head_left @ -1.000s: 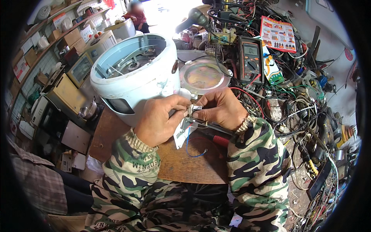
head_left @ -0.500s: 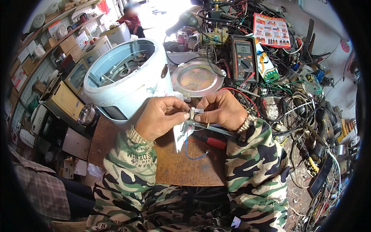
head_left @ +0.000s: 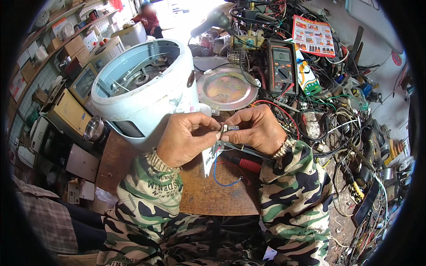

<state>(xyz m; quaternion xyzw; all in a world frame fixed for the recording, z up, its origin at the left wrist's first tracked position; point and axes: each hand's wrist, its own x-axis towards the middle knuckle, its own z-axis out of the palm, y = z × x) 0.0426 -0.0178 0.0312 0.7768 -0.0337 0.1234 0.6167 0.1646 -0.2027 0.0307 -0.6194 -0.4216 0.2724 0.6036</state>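
A small metal-and-white part (head_left: 225, 129), too small to name, is pinched between my two hands over the wooden table. My left hand (head_left: 188, 137) grips its left side with thumb and forefinger. Thumb and fingers of my right hand (head_left: 257, 129) close on its right side. Below the fingers a grey strip or bracket (head_left: 246, 150) runs to the right, partly hidden by my right hand. A white panel (head_left: 208, 158) hangs under my left fingertips. From there a blue wire (head_left: 215, 174) loops down to the tabletop. Behind it lies a red-handled tool (head_left: 246, 163).
A pale blue round appliance shell (head_left: 146, 111) stands open at the left. Beyond my hands are a round metal plate (head_left: 202, 92) and a multimeter (head_left: 282, 66). Tangled cables (head_left: 346, 119) crowd the right side. A person (head_left: 150, 20) sits at the far back.
The view has shifted slightly. Both hands stay together on the small part, which is tilted a little differently; my left fingertips now cover more of it.
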